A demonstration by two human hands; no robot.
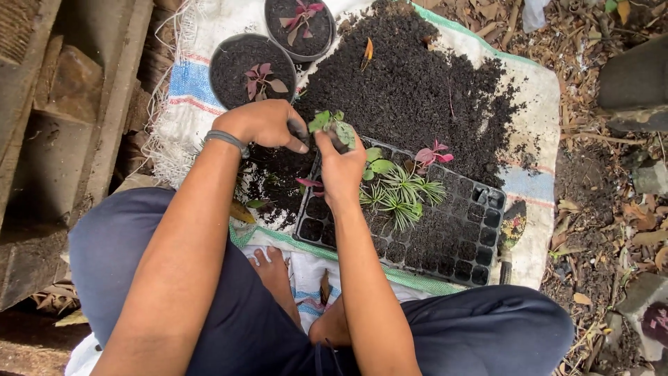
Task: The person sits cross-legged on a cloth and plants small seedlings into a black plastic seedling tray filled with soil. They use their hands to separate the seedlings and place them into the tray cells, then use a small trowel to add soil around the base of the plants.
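- The right hand (341,170) is closed on a small green seedling (332,124), pinched by its base between the fingertips, with the leaves standing up above the knuckles – it sits over the near-left corner of the black seedling tray (480,268)
- The left hand (263,124) meets it from the side; its fingers are drawn together at the plantlet's root end (whether they actually pinch the root or only steady it I cannot tell, a thumb hides the spot)
- The step in hand, as I judge it, is getting one plantlet ready to be set – held in the air above the tray, not yet down in a cell
- The tray lies on a white woven sack (536,132) spread on the ground, with a heap of dark soil (410,83) just behind it
- Some cells already hold plants: spiky green tufts (400,195) and a red-leaved one (433,154); the cells toward the right end look filled only with soil or bare
- Two round black pots (224,59), each with a red-leaved plant (260,78), stand at the far-left edge of the sack
- The next move would call for a free cell close to the hand, roots lowered straight in, and soil pressed gently around them so the stem stands upright – a soft grip, since the stem looks thin
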